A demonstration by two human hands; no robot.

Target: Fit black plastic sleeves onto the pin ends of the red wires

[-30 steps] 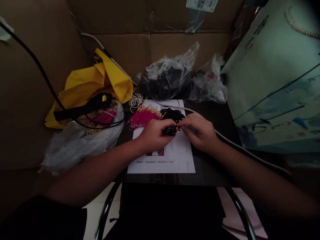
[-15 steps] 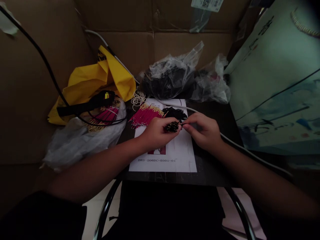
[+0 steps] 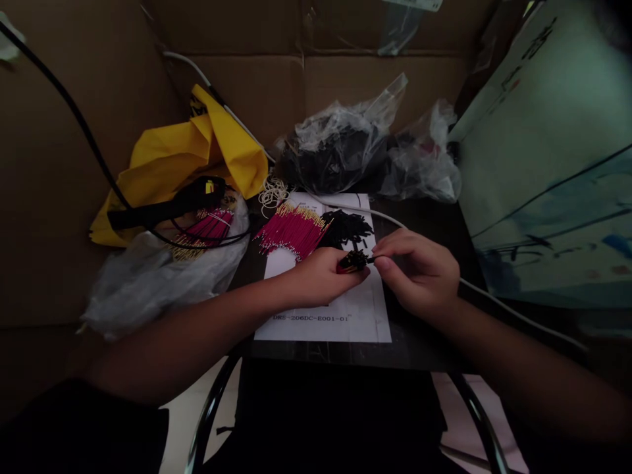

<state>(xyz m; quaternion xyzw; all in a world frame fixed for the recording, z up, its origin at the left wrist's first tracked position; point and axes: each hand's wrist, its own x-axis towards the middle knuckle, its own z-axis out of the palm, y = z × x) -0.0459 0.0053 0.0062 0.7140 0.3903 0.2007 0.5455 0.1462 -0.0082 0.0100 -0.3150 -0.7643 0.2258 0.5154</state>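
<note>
My left hand is closed round a small bundle of pins with dark, gold-dotted ends, held over a white printed sheet. My right hand is pinched at the bundle's right end, its fingertips touching it; what they hold is too small to make out. Behind the hands lie a fan of magenta pins with gold tips and a heap of small black parts on the sheet.
A small dark table carries the sheet. Clear bags of black parts stand at the back, a yellow bag and a black tool with cable to the left. Cardboard walls surround; a white cable runs right.
Both hands have shifted slightly right and nearer to me. The left hand has tilted the bundle so its ends point more sideways. The camera has tipped a little.
</note>
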